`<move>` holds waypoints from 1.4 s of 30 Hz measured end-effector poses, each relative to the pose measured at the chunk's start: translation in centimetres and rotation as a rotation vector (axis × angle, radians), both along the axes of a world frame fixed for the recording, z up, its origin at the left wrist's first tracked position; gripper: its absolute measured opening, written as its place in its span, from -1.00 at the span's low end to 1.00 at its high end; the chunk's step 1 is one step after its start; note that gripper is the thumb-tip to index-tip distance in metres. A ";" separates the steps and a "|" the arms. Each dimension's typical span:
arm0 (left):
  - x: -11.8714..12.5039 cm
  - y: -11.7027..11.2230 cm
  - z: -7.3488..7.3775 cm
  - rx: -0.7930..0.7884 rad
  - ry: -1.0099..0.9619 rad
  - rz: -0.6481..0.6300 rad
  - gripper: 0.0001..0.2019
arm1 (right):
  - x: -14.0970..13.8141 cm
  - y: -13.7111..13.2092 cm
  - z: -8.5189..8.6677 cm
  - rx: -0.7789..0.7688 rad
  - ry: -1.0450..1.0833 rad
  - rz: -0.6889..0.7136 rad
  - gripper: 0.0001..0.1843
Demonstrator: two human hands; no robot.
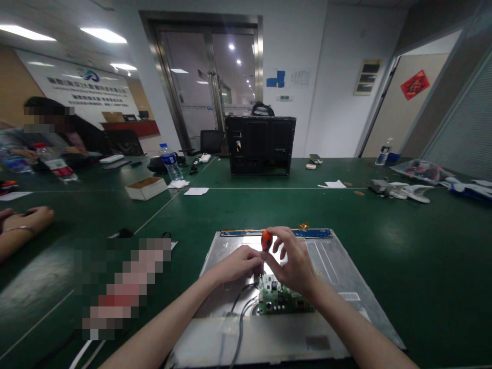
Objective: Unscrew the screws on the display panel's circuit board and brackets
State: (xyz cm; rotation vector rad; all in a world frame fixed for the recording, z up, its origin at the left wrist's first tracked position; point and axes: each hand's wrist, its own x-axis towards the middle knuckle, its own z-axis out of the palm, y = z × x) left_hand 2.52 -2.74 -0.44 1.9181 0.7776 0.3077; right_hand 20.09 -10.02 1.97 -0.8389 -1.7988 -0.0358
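A screwdriver [266,240] with an orange and black handle stands upright, its shaft pointing down at the edge of a green circuit board [282,300]. My right hand [295,259] has its thumb and fingertips around the handle. Beside the shaft, my left hand [243,262] is closed, its fingertips together low by the board's corner; what they pinch is hidden. Under both hands lies a flat metal display panel [334,307] with a blue strip board [313,233] along its far edge. Dark cables [241,328] run from the green board toward me.
A black monitor housing [261,143] stands at the back of the green table [415,246]. To the left are an open small box [146,188], a water bottle [169,161] and a blurred-out strip [126,287] with white cables. Another person's hand [28,221] rests at far left.
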 end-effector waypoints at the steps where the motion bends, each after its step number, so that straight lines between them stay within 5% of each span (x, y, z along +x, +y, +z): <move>1: 0.0 0.0 0.1 -0.002 0.002 -0.001 -0.73 | 0.0 0.0 0.0 0.013 0.009 0.003 -0.59; 30: 0.1 -0.2 0.5 -0.021 -0.015 -0.005 -0.72 | 0.0 0.2 0.0 0.035 0.011 -0.050 -0.63; 42: 0.1 -0.3 0.7 -0.033 0.009 0.011 -0.72 | 0.0 0.0 -0.1 0.023 -0.052 0.001 -0.47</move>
